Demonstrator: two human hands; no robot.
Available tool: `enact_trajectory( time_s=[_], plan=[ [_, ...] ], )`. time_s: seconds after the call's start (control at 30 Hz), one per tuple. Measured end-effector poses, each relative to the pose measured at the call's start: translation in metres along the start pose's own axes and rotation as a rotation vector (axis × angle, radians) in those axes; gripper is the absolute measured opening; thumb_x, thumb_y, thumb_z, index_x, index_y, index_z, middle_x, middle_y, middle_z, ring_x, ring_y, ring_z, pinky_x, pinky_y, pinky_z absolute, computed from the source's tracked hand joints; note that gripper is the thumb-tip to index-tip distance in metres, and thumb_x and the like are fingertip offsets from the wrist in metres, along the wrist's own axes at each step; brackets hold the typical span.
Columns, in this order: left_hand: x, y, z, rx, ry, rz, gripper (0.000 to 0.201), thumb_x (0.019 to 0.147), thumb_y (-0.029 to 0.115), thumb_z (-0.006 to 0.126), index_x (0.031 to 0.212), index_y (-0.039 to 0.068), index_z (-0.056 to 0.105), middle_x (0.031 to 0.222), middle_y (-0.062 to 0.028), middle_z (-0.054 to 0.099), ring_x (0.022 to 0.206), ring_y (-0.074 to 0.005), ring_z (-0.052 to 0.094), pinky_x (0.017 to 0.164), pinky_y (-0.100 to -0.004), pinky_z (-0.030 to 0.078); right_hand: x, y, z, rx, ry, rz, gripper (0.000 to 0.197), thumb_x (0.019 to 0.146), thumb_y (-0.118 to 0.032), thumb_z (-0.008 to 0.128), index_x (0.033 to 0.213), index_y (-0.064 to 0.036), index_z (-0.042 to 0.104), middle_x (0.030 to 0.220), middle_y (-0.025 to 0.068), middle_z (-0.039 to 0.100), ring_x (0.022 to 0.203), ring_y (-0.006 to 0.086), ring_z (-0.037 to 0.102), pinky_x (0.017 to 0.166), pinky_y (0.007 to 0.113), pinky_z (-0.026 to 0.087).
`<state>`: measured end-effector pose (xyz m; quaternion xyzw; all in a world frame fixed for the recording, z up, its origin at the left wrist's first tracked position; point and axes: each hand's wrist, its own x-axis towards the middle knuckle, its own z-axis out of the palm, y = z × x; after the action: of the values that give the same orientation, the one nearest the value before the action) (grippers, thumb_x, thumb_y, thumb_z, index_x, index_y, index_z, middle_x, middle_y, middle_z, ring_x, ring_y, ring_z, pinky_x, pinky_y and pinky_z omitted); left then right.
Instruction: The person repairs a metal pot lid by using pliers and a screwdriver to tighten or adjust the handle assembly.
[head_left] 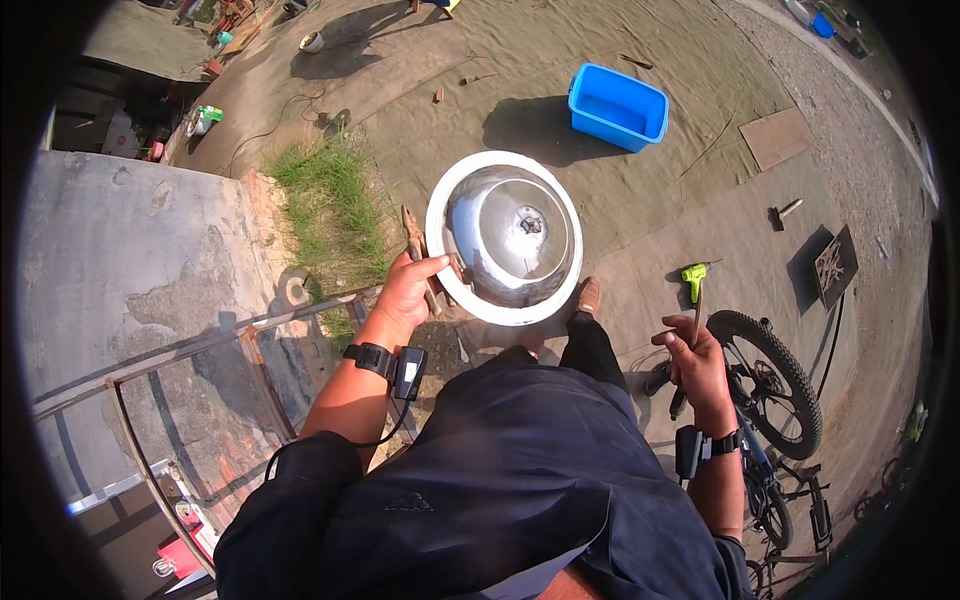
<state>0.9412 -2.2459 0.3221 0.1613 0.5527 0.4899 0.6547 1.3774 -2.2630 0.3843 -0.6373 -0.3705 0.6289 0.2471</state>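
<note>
The ground [660, 210] is bare packed dirt and worn concrete in hard sunlight, an open yard rather than a room. A blue plastic tub [618, 106] stands on it, well beyond the shiny metal bowl [505, 237], and throws a dark shadow to its left. To the left of the bowl grows a patch of grass [330, 205], and further left lies a grey concrete slab [140, 255] edged with a thin metal frame [150, 380]. To the right of the bowl a flat board [778, 137] and a small hammer [784, 211] lie on the ground, and lower right of it a bicycle [775, 400] lies with its knobby tyre uppermost. The person's dark trousers and one brown shoe [589, 295] show just below the bowl.

The left hand [408, 293] is raised in front of the body, wrist bent back, fingers and thumb clamped on the bowl's white rim at its left edge along with a thin wooden stick; the bowl is held up in the air, domed side to the camera. The right hand [698, 360] sits lower, to the right of the bowl, fist closed round the shaft of a green-handled tool [694, 290] that points upward. Both wrists carry black straps with small devices.
</note>
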Motion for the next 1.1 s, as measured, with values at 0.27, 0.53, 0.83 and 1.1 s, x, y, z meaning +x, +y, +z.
enact_trajectory(
  time_s=[0.27, 0.53, 0.83, 1.1],
  plan=[
    [0.026, 0.025, -0.026, -0.114, 0.253, 0.086, 0.016, 0.092, 0.007, 0.057, 0.104, -0.002, 0.062, 0.083, -0.0163, 0.068, 0.067, -0.0289, 0.069, 0.053, -0.0423, 0.057, 0.137, -0.105, -0.002, -0.094, -0.194, -0.066, 0.031, 0.097, -0.018, 0.066, 0.123, -0.0006, 0.061, 0.094, 0.0082, 0.074, 0.05, 0.0039, 0.048, 0.046, 0.021, 0.04],
    [0.051, 0.034, -0.092, -0.339, 0.666, 0.218, 0.015, 0.087, -0.002, 0.063, 0.102, -0.001, 0.063, 0.086, -0.01, 0.068, 0.076, -0.0233, 0.066, 0.07, -0.0376, 0.054, 0.264, -0.212, 0.061, -0.27, -0.417, -0.075, 0.03, 0.098, -0.018, 0.065, 0.122, -0.0003, 0.061, 0.093, 0.0064, 0.073, 0.054, 0.0047, 0.049, 0.049, 0.022, 0.042],
    [0.184, 0.118, -0.205, -0.39, 0.852, 0.146, 0.016, 0.094, 0.011, 0.056, 0.09, -0.002, 0.065, 0.08, -0.0118, 0.066, 0.071, -0.0249, 0.065, 0.062, -0.0394, 0.052, 0.419, -0.324, 0.224, -0.396, -0.48, -0.123, 0.03, 0.098, -0.019, 0.065, 0.119, 0.0014, 0.061, 0.091, 0.0063, 0.072, 0.054, 0.0069, 0.052, 0.048, 0.024, 0.043],
    [0.3, 0.291, -0.27, -0.416, 0.825, 0.217, 0.01, 0.093, 0.007, 0.057, 0.095, -0.001, 0.062, 0.083, -0.012, 0.066, 0.073, -0.026, 0.066, 0.062, -0.04, 0.053, 0.521, -0.462, 0.365, -0.407, -0.577, -0.102, 0.031, 0.098, -0.02, 0.065, 0.12, 0.0011, 0.062, 0.089, 0.0046, 0.072, 0.055, 0.0065, 0.052, 0.05, 0.024, 0.044]
  ],
)
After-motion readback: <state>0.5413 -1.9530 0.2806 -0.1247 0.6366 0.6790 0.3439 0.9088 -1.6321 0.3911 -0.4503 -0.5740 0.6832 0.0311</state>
